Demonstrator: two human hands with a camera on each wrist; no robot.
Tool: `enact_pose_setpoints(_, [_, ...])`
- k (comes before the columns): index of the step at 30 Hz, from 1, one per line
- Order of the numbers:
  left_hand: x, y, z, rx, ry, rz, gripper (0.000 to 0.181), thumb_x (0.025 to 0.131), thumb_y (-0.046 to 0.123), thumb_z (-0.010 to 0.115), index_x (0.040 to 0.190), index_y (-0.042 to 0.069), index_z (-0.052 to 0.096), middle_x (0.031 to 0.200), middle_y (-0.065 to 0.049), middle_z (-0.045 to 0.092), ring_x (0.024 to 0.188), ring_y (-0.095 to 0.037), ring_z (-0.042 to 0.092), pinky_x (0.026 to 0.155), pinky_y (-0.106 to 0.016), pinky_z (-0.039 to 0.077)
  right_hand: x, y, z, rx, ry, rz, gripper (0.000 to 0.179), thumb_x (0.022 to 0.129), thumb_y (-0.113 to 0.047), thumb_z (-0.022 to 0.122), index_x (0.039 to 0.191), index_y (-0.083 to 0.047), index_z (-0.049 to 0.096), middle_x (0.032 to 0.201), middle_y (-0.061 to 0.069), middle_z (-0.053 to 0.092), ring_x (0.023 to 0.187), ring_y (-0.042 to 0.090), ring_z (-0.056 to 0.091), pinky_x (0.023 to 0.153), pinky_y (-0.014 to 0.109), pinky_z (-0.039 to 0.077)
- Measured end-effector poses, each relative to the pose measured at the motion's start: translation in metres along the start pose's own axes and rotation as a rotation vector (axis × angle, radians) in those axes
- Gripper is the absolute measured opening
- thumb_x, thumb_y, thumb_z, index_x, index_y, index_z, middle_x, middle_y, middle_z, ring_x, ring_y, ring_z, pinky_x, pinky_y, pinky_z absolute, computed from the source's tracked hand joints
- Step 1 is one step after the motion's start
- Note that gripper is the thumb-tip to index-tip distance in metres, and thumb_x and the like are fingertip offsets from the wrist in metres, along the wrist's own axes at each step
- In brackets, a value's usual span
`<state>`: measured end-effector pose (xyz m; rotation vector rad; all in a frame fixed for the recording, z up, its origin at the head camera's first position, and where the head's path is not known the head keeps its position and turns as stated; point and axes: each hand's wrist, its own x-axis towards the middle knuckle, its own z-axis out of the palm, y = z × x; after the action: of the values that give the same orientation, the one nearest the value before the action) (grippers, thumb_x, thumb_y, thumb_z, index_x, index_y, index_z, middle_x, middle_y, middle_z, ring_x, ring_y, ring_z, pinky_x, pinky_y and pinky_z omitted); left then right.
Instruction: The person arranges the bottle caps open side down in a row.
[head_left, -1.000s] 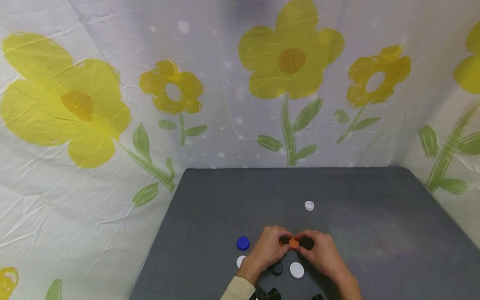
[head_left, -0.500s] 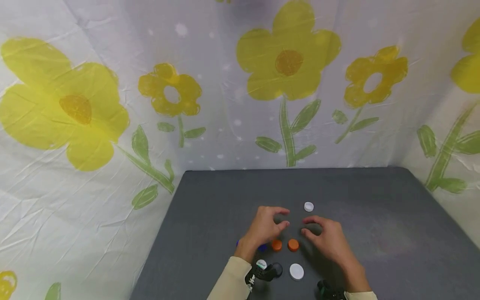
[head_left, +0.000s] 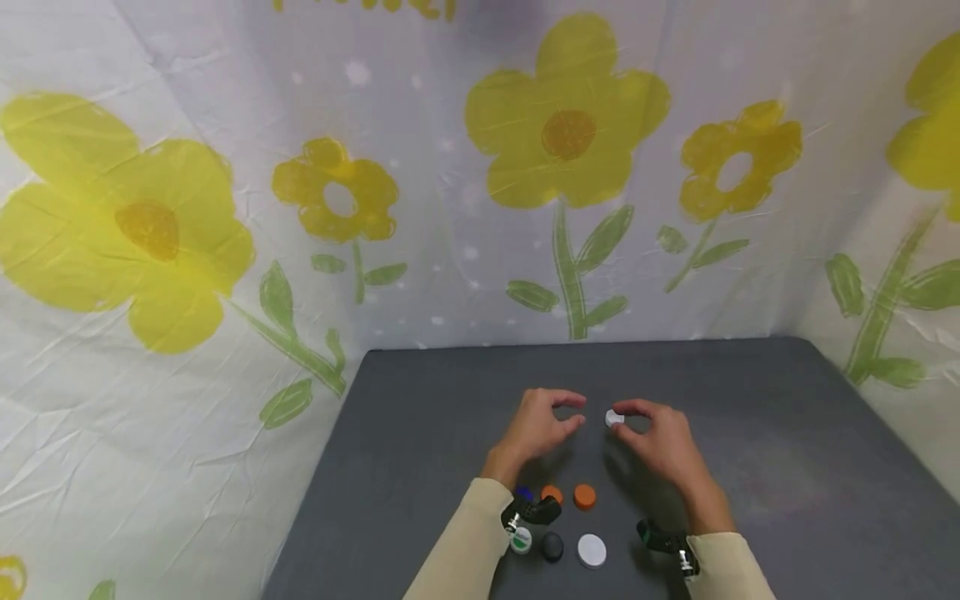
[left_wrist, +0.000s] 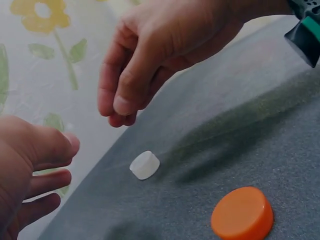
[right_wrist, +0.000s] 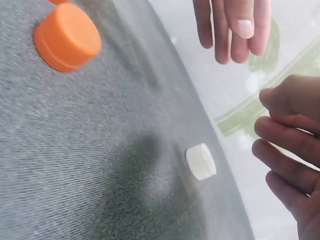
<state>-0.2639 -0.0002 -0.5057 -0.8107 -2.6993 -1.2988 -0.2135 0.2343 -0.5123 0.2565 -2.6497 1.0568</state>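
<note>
A small white bottle cap (head_left: 612,419) stands on the dark table, plain in the left wrist view as a short white cylinder (left_wrist: 145,165). Just right of it hovers my right hand (head_left: 666,446), thumb and fingers parted with nothing between them; in the head view its fingertips overlap the cap's edge. My left hand (head_left: 534,432) is raised to the left of the cap, thumb and forefinger spread and holding nothing. Nearer to me lie two orange caps, one right (head_left: 585,497) and one left (head_left: 551,495), the left one partly covered by the wrist camera.
Closer in, a white cap with green print (head_left: 521,541), a black cap (head_left: 552,547) and a larger white cap (head_left: 592,551) form a row. A blue cap (head_left: 524,493) shows partly beside the left wrist. A flowered cloth (head_left: 450,250) hangs behind the table (head_left: 420,433).
Both hands let go of the right orange cap, which stays beside the other orange one. They then moved away from me toward the small white cap, fingers spread. The head view tilted up slightly.
</note>
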Motion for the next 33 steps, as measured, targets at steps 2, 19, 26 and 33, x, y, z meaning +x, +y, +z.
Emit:
enact_pose_setpoints(2, [0.005, -0.002, 0.005, 0.000, 0.006, 0.000, 0.027, 0.098, 0.018, 0.083, 0.125, 0.012, 0.083, 0.123, 0.002, 0.083, 0.121, -0.017, 0.076, 0.107, -0.036, 0.060, 0.003, 0.004, 0.000, 0.000, -0.007, 0.019, 0.029, 0.097, -0.017, 0.083, 0.123, -0.005, 0.081, 0.119, 0.015, 0.082, 0.117, 0.041, 0.074, 0.099, 0.064, 0.058])
enact_pose_setpoints(19, [0.036, -0.006, 0.042, 0.062, -0.016, -0.025, 0.029, 0.097, 0.013, 0.083, 0.126, 0.011, 0.083, 0.124, 0.001, 0.083, 0.121, -0.018, 0.075, 0.106, -0.033, 0.059, 0.013, 0.037, 0.008, 0.033, 0.000, 0.096, 0.034, 0.096, -0.012, 0.083, 0.128, -0.002, 0.078, 0.125, 0.020, 0.080, 0.123, 0.044, 0.072, 0.105, 0.065, 0.055])
enact_pose_setpoints(26, [0.040, -0.009, 0.064, 0.099, -0.004, -0.072, 0.030, 0.094, 0.015, 0.087, 0.124, 0.013, 0.084, 0.120, 0.002, 0.083, 0.122, -0.015, 0.074, 0.106, -0.030, 0.058, 0.010, 0.049, 0.019, 0.061, 0.017, 0.121, 0.039, 0.094, -0.010, 0.085, 0.131, -0.001, 0.076, 0.125, 0.019, 0.080, 0.119, 0.041, 0.075, 0.101, 0.062, 0.058])
enact_pose_setpoints(33, [0.045, -0.017, 0.081, 0.087, 0.003, -0.053, 0.032, 0.093, 0.015, 0.088, 0.124, 0.011, 0.083, 0.120, -0.001, 0.084, 0.122, -0.019, 0.075, 0.106, -0.036, 0.059, 0.011, 0.053, 0.026, 0.092, 0.045, 0.126, 0.039, 0.094, -0.010, 0.086, 0.130, -0.001, 0.076, 0.123, 0.019, 0.081, 0.117, 0.041, 0.075, 0.102, 0.061, 0.057])
